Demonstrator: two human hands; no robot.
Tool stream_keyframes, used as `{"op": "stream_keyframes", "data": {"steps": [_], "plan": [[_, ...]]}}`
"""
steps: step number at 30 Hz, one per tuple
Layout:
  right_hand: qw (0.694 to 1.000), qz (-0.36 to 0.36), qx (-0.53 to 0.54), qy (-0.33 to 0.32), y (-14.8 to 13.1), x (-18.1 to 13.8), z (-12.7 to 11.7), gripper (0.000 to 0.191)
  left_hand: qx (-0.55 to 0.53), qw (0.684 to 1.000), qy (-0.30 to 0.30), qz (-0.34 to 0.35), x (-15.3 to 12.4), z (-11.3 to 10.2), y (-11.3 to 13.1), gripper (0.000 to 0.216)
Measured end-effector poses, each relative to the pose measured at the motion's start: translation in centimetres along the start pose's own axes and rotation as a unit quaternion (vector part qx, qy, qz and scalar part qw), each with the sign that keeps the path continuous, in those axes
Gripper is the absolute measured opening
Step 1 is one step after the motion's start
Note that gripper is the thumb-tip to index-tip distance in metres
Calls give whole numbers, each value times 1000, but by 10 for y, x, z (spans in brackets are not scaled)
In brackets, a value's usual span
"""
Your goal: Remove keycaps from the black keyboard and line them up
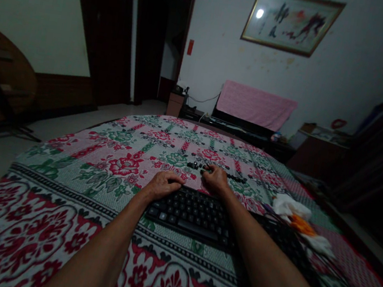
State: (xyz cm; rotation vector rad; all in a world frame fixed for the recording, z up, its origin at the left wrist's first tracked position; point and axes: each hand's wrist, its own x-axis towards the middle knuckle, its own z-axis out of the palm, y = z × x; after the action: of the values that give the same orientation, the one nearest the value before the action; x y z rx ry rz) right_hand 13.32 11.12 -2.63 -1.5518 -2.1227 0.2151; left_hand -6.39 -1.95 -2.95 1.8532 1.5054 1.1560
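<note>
A black keyboard (192, 212) lies on the flowered bed cover, and my right forearm crosses over it. My left hand (166, 185) rests at its back left edge, fingers stretched out to the right and thumb apart. Just beyond the back edge, my right hand (214, 179) has its thumb and fingers pinched together on a small black keycap, mostly hidden by the fingers. Several loose black keycaps (193, 165) lie left of the right hand, and a row of similar black pieces (238, 178) runs out on its right side.
White cloth or tissue (291, 206) with an orange item (303, 225) lies right of the keyboard, near dark cables (333, 265). The flowered cover (104, 155) spreads around. Beyond the bed stand a pink-draped panel (254, 105) and a small cabinet (175, 104).
</note>
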Motion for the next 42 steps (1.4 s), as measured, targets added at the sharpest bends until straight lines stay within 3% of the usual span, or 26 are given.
{"op": "stream_keyframes", "data": {"steps": [6, 27, 35, 42], "plan": [[997, -49, -47, -21, 0, 2, 2, 34, 8, 1000, -4, -8, 1, 0, -2, 21], [995, -16, -86, -37, -5, 5, 4, 33, 19, 1000, -2, 10, 2, 1, -1, 22], [999, -10, -31, -30, -4, 5, 1, 33, 21, 1000, 2, 3, 0, -1, 3, 21], [993, 35, 102, 44, -11, -1, -27, 36, -7, 1000, 4, -27, 2, -1, -1, 22]]}}
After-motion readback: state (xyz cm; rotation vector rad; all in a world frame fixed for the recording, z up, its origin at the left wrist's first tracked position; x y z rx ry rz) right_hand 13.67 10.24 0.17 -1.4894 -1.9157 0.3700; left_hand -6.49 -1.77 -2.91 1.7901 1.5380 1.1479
